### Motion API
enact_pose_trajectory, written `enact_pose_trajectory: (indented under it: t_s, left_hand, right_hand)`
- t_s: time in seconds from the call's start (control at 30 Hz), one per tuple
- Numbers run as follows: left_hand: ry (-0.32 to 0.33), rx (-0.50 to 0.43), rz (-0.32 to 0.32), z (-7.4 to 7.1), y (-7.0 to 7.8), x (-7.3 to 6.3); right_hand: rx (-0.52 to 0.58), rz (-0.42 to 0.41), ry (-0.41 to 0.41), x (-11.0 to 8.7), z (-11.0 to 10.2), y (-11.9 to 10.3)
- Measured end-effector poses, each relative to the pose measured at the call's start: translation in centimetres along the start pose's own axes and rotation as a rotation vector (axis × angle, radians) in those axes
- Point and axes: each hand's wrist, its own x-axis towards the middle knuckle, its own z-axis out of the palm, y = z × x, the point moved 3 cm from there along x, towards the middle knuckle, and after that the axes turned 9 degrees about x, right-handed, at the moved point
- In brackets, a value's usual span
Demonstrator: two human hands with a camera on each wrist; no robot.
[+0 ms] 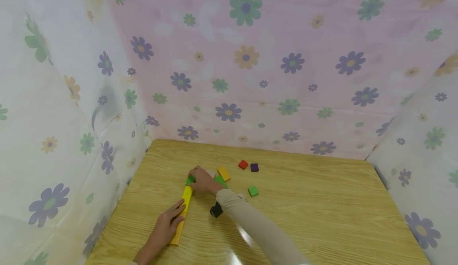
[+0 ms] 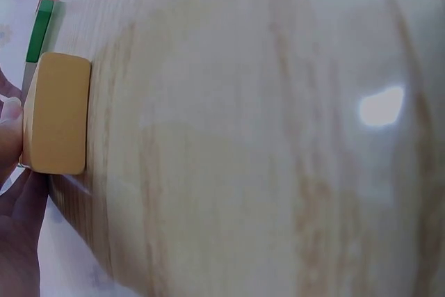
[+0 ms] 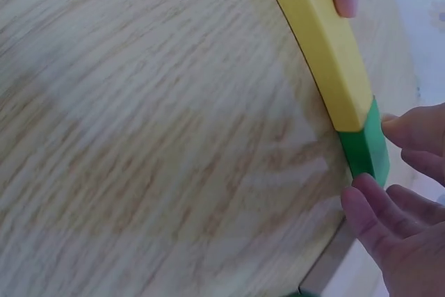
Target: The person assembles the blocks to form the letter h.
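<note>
A straight row of blocks runs away from me on the left part of the table in the head view. An orange block (image 1: 177,233) forms its near end, then comes a yellow block (image 1: 187,198), then a green block (image 1: 189,181) at the far end. My left hand (image 1: 162,228) holds the row where orange and yellow meet, fingers and thumb on it. The orange block's end (image 2: 62,113) faces the left wrist camera. My right hand (image 1: 203,180) pinches the green block, its thumb and fingertips at the sides; this block abuts the yellow one (image 3: 327,46).
Right of my right hand lie another green block (image 1: 220,181) and an orange block (image 1: 224,174). Farther right are small red (image 1: 243,164), dark purple (image 1: 254,167) and green (image 1: 253,191) squares. Flowered cloth (image 1: 247,110) surrounds the wooden table (image 1: 322,209).
</note>
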Motion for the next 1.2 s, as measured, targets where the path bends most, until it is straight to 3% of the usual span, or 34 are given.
enact_pose_trajectory:
  t_s: [0.2,0.47,0.73,1.2]
  left_hand:
    - [0.020,0.018,0.030,0.0,0.1,0.1]
    - [0.023,0.023,0.065,-0.2,0.5,0.1]
    - [0.003,-0.001,0.002,-0.1,0.4,-0.1]
    - [-0.011,0.019,-0.010,-0.3,0.3,0.0]
  right_hand:
    - [0.033,0.008,0.010,-0.6,-1.6,-0.1]
    - [0.007,-0.053,-0.001,-1.1,-3.9,0.0]
    - [-0.046,-0.075,-0.018,-1.5,-4.4,1.1]
    - [-0.046,-0.046,-0.004,-3.6,-5.4,1.6]
